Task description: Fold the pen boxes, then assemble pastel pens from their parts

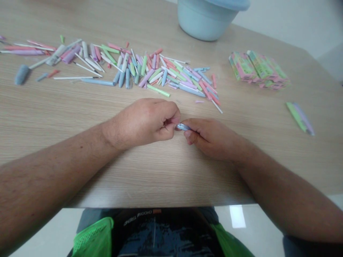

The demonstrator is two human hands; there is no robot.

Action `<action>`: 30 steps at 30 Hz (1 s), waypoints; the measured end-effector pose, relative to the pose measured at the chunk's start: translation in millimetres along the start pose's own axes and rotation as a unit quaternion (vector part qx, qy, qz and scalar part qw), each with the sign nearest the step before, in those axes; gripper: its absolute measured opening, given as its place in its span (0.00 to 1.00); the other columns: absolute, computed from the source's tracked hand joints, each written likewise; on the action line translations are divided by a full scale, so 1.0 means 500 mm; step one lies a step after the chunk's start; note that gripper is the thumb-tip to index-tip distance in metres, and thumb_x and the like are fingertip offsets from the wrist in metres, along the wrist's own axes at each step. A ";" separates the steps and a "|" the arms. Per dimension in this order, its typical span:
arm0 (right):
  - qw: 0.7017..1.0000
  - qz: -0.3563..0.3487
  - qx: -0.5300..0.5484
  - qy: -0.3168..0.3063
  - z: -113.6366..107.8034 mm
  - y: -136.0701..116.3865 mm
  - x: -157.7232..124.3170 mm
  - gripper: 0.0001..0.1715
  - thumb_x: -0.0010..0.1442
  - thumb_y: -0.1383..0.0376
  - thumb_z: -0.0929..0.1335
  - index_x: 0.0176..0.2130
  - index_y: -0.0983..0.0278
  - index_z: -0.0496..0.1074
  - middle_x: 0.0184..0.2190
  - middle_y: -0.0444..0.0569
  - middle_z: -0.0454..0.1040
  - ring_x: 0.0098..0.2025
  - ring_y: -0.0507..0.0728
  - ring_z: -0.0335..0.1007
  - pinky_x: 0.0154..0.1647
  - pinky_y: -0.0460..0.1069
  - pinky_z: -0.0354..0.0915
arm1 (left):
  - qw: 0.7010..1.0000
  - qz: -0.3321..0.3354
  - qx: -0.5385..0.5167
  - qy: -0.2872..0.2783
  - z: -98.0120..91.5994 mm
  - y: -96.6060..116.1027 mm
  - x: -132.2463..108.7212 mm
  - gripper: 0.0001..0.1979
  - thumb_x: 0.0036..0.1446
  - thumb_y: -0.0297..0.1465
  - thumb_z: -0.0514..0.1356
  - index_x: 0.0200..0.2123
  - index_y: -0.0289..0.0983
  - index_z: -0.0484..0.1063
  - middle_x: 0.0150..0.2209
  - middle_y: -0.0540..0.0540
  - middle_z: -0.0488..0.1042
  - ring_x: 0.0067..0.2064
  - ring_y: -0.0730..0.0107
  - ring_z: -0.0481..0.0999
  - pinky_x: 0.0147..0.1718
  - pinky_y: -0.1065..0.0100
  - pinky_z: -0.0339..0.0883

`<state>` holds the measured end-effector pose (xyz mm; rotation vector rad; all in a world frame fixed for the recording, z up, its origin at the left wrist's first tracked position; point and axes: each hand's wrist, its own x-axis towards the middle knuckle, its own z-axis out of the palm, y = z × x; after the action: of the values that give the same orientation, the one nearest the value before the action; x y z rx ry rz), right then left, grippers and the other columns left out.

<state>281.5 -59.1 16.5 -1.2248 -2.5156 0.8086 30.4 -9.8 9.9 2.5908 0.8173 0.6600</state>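
In front of my body, my two hands meet over the table. My right hand (214, 137) is closed round a light-blue pen (183, 127), with a short stretch of its barrel showing between thumb and forefinger. At the other end of that pen, my left hand (150, 119) is curled, thumb and forefinger pinched on its tip. Whether a small part sits inside the left fingers is hidden. Beyond my hands lies a long loose heap of pen parts (160, 71): pastel barrels and caps, and thin white refills (76, 77).
A light-blue tub (206, 19) stands at the back. Several small green-and-pink boxes (258, 69) are stacked at the right. Nearer on that side, a green pen (296, 116) and a purple pen (304, 117) lie side by side. The wooden table's (150, 178) front edge is close to my body.
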 end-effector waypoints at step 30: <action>0.995 0.048 -0.050 0.068 -0.024 0.027 -0.006 0.25 0.78 0.49 0.64 0.49 0.62 0.83 0.37 0.51 0.82 0.37 0.59 0.73 0.39 0.51 0.59 | 0.989 -0.075 -0.125 0.019 0.008 -0.029 0.007 0.08 0.69 0.39 0.66 0.43 0.43 0.83 0.31 0.52 0.82 0.32 0.66 0.79 0.31 0.66 0.65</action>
<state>297.6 -50.2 18.8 -1.3920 -2.4299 0.6043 28.5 2.9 1.2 2.2747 0.8712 0.7190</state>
